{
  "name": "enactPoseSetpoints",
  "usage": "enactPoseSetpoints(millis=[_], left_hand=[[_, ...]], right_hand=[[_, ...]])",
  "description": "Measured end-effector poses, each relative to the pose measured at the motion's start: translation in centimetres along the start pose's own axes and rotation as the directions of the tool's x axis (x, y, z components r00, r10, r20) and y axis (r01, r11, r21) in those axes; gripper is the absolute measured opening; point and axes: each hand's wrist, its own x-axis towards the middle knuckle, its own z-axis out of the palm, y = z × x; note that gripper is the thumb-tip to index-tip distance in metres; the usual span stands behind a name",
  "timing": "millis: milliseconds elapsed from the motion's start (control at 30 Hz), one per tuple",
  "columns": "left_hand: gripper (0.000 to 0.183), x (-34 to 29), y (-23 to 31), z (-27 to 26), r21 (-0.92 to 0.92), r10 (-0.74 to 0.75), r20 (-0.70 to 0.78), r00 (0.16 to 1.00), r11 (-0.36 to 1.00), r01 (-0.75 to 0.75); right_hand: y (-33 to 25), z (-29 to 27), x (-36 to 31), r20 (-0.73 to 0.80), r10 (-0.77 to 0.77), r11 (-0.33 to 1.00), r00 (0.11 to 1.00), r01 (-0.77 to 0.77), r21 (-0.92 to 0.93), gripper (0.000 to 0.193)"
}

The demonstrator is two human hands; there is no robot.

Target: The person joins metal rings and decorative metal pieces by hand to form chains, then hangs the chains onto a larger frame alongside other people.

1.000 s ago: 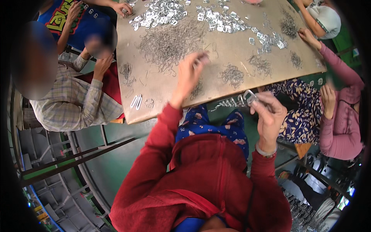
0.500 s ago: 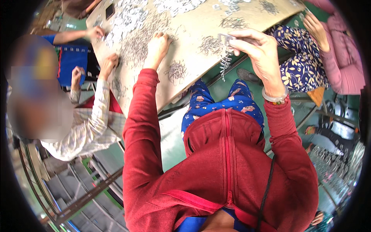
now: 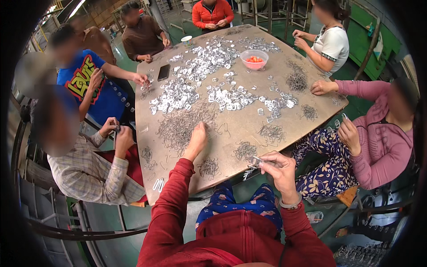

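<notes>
My left hand rests on the table with its fingers curled together at the right edge of a large heap of thin wire hooks. Whatever its fingertips pinch is hidden. Beyond the table's near edge, my right hand pinches a flat metal buckle between thumb and fingers. A row of wire hooks dangles from that buckle. Smaller hook piles lie between my arms, and another hook pile sits just left of my right fingers.
Heaps of silvery buckles cover the table's middle. A clear bowl with orange-red contents, a phone and a small tub stand farther off. Several people sit or stand round the edge; a person in pink is close on my right.
The view has tipped up, showing far more of the table and the people. My left hand stays by the hook heap; my right hand still holds the buckle, now seen more edge-on.
</notes>
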Motion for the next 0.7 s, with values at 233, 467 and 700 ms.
enactPoseSetpoints(millis=[233, 467, 700], left_hand=[[0.013, 0.3, 5.1, -4.1, -0.245, -0.18, -0.107, 0.978, 0.958, 0.149], [0.015, 1.7, 2.2, -2.5, -0.193, -0.108, -0.186, 0.977, 0.979, 0.072], [0.016, -3.3, 13.3, -7.7, -0.896, -0.148, 0.254, 0.956, 0.337, 0.29]], right_hand=[[1.0, -0.9, -0.3, 0.045, 0.105, 0.994, 0.993, -0.104, -0.012, 0.015], [1.6, -0.6, 0.1, 0.068, 0.145, 0.989, 0.987, -0.145, -0.011, 0.015], [1.9, -0.7, 0.1, 0.032, 0.156, 0.987, 0.987, -0.155, -0.042, 0.019]])
